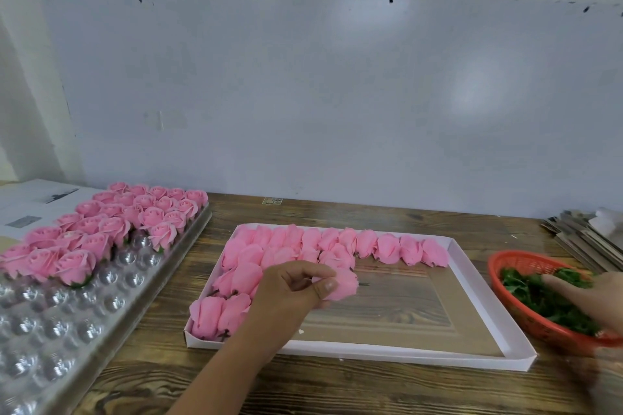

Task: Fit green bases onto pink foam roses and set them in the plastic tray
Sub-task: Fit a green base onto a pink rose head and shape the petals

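Over a shallow white cardboard box (526, 352), the left hand (290, 290) pinches a pink foam rose (344, 285) while the blurred right hand (593, 293), grasp unclear, reaches into a red plastic basket (505, 264) of green bases (539, 300), best picked singly and pressed on squarely before traying

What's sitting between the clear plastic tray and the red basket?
In the head view, the white box of loose pink roses lies between plastic tray and red basket.
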